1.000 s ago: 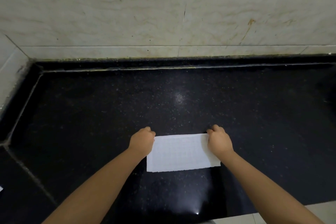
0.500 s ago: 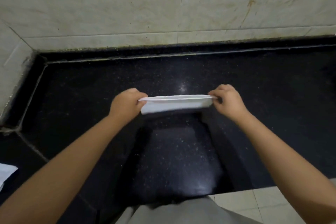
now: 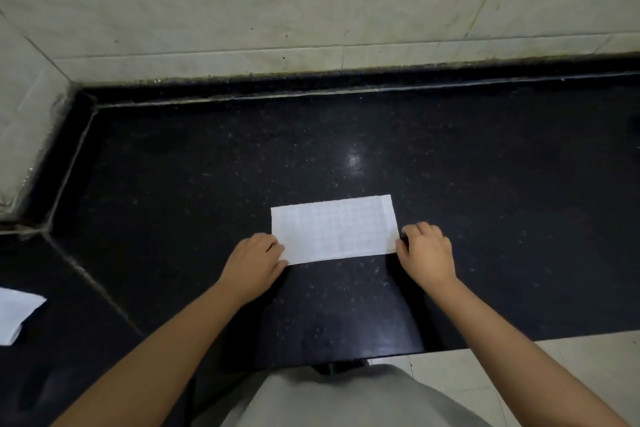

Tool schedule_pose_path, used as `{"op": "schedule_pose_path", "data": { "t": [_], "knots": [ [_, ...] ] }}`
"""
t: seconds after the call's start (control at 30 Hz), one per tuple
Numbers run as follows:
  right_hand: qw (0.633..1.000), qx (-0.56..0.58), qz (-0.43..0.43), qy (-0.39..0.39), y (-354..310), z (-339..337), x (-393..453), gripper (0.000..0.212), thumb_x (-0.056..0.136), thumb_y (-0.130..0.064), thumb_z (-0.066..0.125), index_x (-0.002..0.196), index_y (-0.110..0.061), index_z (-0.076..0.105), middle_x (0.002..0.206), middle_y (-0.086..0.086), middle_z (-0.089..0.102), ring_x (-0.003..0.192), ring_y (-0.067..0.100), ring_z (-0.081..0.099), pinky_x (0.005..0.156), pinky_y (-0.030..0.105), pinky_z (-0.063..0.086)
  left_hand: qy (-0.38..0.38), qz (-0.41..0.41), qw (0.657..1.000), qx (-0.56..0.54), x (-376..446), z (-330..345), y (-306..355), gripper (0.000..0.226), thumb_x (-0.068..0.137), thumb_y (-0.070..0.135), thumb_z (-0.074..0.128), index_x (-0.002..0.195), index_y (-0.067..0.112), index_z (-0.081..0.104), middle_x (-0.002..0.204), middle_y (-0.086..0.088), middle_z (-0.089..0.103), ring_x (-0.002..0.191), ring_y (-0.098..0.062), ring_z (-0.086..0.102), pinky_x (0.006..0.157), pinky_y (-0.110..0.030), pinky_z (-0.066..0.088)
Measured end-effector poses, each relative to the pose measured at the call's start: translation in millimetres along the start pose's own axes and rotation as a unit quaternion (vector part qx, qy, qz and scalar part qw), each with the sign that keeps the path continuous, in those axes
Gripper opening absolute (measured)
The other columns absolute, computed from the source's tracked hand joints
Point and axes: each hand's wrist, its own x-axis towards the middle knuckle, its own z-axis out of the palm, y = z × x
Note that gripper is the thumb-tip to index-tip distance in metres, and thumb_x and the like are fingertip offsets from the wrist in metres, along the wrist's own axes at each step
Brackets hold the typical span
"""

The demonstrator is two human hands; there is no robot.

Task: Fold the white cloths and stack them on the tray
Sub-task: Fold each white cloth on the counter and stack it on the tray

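Cloth had come back down: the white, faintly gridded rectangular cloth (image 3: 333, 229), which half a second earlier was held up off the surface as a thin strip between both hands, lay flat on the speckled black stone counter (image 3: 485, 184), its long side running left to right. That read as one fold completed and laid out, with at least another fold likely before stacking. The left hand (image 3: 254, 265) pinched the near left corner, fingers curled shut on the cloth; the right hand (image 3: 427, 253) gripped the near right corner the same way. One cloth was in hand, and one more crumpled white cloth (image 3: 15, 314) showed partly at the left edge, well apart. Two hands, two cloths counted; no tray was in view.
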Motion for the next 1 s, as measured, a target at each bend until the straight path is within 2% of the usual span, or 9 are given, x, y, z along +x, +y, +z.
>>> {"op": "schedule_pose_path", "data": {
  "t": [0.07,0.17,0.3,0.4,0.47,0.57,0.73,0.87,1.0],
  "knots": [
    [0.997,-0.021,0.066,-0.031,-5.9,-0.2,0.7,0.033,0.092,-0.03,0.046,0.11,-0.004,0.056,0.116,0.013,0.057,0.11,0.03,0.049,0.088,0.038,0.041,0.006,-0.05,0.998,-0.037,8.7,-3.0,6.9,0.029,0.079,0.023,0.07,0.101,0.004,0.067,0.106,-0.012,0.066,0.099,-0.03,0.064,0.081,-0.036,0.053],
    [0.992,-0.039,0.09,-0.082,-17.3,3.5,0.5,0.035,0.091,-0.032,0.043,0.109,-0.004,0.056,0.118,0.013,0.056,0.111,0.029,0.05,0.087,0.036,0.042,-0.078,-0.126,0.986,-0.077,23.3,-1.8,20.2,0.056,0.097,0.036,0.039,0.142,0.004,0.029,0.153,-0.012,0.024,0.143,-0.025,0.019,0.116,-0.037,0.02],
    [0.977,0.033,0.162,-0.131,-24.4,3.4,10.3,0.027,0.087,-0.026,0.048,0.101,-0.005,0.056,0.112,0.014,0.058,0.105,0.029,0.054,0.077,0.032,0.043,-0.138,-0.171,0.974,-0.048,37.8,5.5,25.9,0.067,0.098,0.045,0.025,0.148,0.007,-0.001,0.157,-0.007,-0.009,0.145,-0.021,-0.011,0.119,-0.038,0.0],
    [0.953,0.143,0.216,-0.155,-23.8,6.2,14.7,0.017,0.082,-0.023,0.054,0.072,-0.011,0.047,0.093,0.011,0.058,0.083,0.025,0.056,0.057,0.026,0.041,-0.156,-0.177,0.971,-0.039,38.8,12.3,24.7,0.068,0.098,0.046,0.021,0.147,0.008,-0.008,0.156,-0.008,-0.016,0.144,-0.021,-0.015,0.119,-0.04,-0.004],
    [0.945,0.198,0.225,-0.134,-25.1,4.2,15.1,0.017,0.08,-0.018,0.057,0.072,-0.009,0.045,0.084,0.008,0.054,0.074,0.022,0.051,0.047,0.024,0.033,-0.154,-0.176,0.971,-0.045,39.4,15.4,24.3,0.068,0.098,0.047,0.019,0.146,0.008,-0.01,0.156,-0.007,-0.018,0.144,-0.02,-0.016,0.119,-0.04,-0.005],
    [0.931,0.285,0.218,-0.063,-37.3,-6.8,11.6,0.013,0.077,-0.008,0.057,0.073,-0.008,0.044,0.071,0.004,0.05,0.066,0.019,0.047,0.046,0.025,0.032,-0.153,-0.176,0.971,-0.054,40.6,15.1,23.1,0.068,0.098,0.047,0.019,0.146,0.008,-0.01,0.156,-0.006,-0.018,0.144,-0.019,-0.017,0.118,-0.039,-0.006],
    [0.924,0.374,0.083,0.022,-93.1,-24.4,4.2,0.026,0.076,0.0,0.055,0.062,-0.015,0.039,0.061,-0.003,0.044,0.056,0.011,0.04,0.051,0.02,0.033,-0.077,-0.211,0.964,-0.143,23.4,5.4,11.7,0.063,0.099,0.039,0.027,0.148,0.008,0.002,0.158,-0.005,-0.005,0.146,-0.018,-0.008,0.119,-0.039,-0.001],
    [0.942,0.331,-0.052,-0.005,-152.7,-8.6,-0.3,0.014,0.081,-0.006,0.056,0.072,-0.013,0.048,0.065,-0.005,0.049,0.058,0.005,0.044,0.053,0.014,0.034,-0.03,-0.286,0.944,-0.161,-17.2,0.7,-15.0,0.061,0.099,0.037,0.029,0.147,0.006,0.008,0.158,-0.007,0.002,0.146,-0.019,-0.004,0.119,-0.035,0.001],
    [0.969,0.177,-0.159,-0.065,-180.3,36.8,-15.3,0.008,0.08,-0.004,0.055,0.082,0.0,0.061,0.084,0.016,0.064,0.076,0.031,0.059,0.069,0.037,0.046,-0.009,-0.33,0.923,-0.2,-64.0,7.2,-27.2,0.062,0.098,0.04,0.031,0.145,0.003,0.018,0.157,-0.009,0.01,0.146,-0.021,0.001,0.118,-0.037,0.005]
  ]
}}
